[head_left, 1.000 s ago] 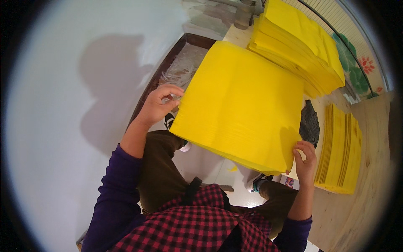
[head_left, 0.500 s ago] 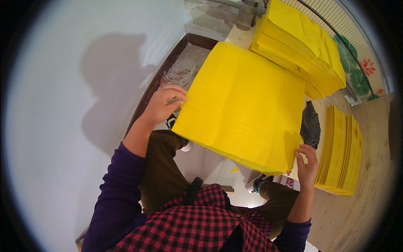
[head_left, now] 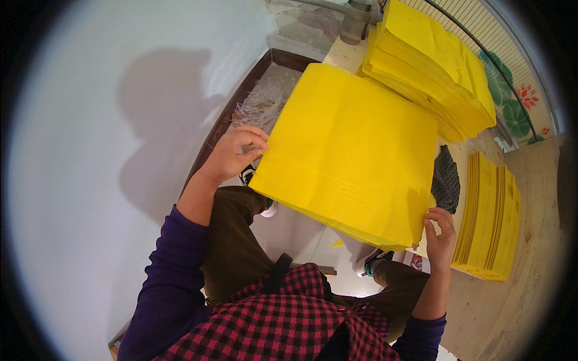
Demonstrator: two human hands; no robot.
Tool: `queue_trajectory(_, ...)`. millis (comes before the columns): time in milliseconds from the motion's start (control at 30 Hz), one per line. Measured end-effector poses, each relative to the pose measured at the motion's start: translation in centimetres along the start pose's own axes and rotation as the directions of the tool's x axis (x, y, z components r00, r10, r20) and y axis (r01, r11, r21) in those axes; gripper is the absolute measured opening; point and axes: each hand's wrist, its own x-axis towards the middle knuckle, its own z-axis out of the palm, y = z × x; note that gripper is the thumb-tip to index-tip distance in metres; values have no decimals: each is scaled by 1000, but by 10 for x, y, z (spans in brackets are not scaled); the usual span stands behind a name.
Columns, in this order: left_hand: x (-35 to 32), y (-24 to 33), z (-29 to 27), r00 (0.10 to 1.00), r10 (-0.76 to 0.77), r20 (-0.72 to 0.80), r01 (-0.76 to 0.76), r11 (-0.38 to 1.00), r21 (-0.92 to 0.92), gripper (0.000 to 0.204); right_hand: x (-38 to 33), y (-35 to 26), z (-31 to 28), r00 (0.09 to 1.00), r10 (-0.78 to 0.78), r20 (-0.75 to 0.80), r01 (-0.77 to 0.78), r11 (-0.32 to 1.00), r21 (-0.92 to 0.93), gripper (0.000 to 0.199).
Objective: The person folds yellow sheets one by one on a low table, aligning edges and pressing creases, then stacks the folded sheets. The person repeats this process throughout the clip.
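Observation:
A wide stack of yellow fabric-like sheets (head_left: 352, 156) lies in front of me, its near edge jutting out over my knees. Several layers show along that near edge. My left hand (head_left: 235, 153) is at the stack's left edge, thumb and forefinger pinched on the top yellow sheet. At the right edge, close to the near right corner, my right hand (head_left: 441, 234) pinches the sheet's border with thumb and fingertips. How many layers each hand holds cannot be made out.
Behind stands a taller pile of yellow sheets (head_left: 433, 66), with a grey bottle (head_left: 356, 23) beside it. A folded yellow stack (head_left: 489, 216) rests on the wooden board (head_left: 475, 307) at right. A dark grey cloth (head_left: 445, 180) lies between. A yellow scrap (head_left: 336, 243) is on the floor.
The far and left edges of the top sheet have shifted very slightly toward me, and my left hand has moved down slightly. My right hand stays in place.

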Motion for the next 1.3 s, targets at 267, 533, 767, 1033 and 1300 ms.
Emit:
queue_trajectory(267,0,-4,1,952,-293,-86,287,955,-73,12,-2,2,-1,1000,8,-20,-7,1000,17,10)
queue_trajectory(533,2,-4,8,936,-352,-16,352,936,17,17,-4,1,-1,1000,24,-20,-23,999,22,9)
queue_trajectory(767,2,-1,9,932,-362,-9,361,932,-39,13,-5,1,-1,999,31,-21,-30,999,38,10)
queue_trajectory(1033,5,7,9,902,-432,4,399,829,-392,5,-3,-23,3,1000,-16,-12,17,998,65,16)
queue_trajectory(1300,10,12,10,902,-431,19,377,765,-522,10,18,-88,42,963,-266,51,263,964,48,25)
